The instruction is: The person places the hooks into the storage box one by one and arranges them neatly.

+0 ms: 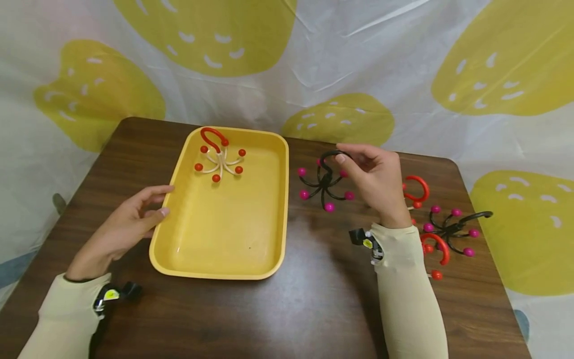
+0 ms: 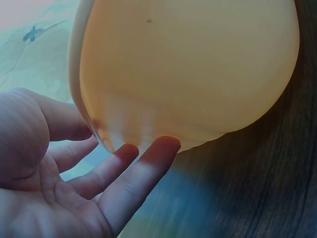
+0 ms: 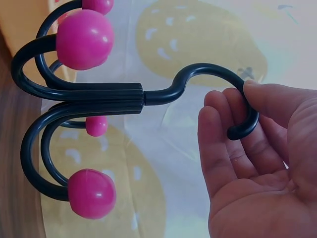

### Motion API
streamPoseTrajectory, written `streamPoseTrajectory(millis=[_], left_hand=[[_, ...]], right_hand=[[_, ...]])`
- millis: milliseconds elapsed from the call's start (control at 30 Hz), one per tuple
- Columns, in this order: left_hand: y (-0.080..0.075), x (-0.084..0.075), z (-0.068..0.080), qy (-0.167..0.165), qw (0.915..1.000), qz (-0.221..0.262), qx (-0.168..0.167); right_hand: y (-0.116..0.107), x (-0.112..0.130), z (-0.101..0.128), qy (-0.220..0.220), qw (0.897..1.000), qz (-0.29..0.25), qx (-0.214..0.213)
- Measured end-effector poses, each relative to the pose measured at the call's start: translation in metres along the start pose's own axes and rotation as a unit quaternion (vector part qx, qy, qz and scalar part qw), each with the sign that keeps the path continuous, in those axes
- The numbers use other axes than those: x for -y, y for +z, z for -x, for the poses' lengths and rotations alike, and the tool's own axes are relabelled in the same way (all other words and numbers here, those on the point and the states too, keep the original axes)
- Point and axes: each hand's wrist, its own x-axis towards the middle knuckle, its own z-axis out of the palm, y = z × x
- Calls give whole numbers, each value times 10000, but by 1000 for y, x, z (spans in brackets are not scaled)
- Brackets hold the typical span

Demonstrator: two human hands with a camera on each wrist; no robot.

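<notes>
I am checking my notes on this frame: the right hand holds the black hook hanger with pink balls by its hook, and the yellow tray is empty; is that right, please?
Not quite: the yellow tray is not empty. The head view shows a white hanger with red balls lying in its far end. The rest stands: the right hand holds the black hanger with pink balls by its hook, as the right wrist view confirms.
</notes>
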Motion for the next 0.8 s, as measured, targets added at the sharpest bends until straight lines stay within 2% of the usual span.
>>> streamPoseTrajectory(millis=[200,500,800], left_hand=[[0,1,0,-29,10000,19,9],[2,1,-3,-51,9999,86,49],[3,3,-4,-14,9998,150,86]], right_hand=[[13,5,-11,-57,9987,-491,109],[30,7,-28,-360,9978,-522,184],[46,4,-37,-368,9973,-543,324]])
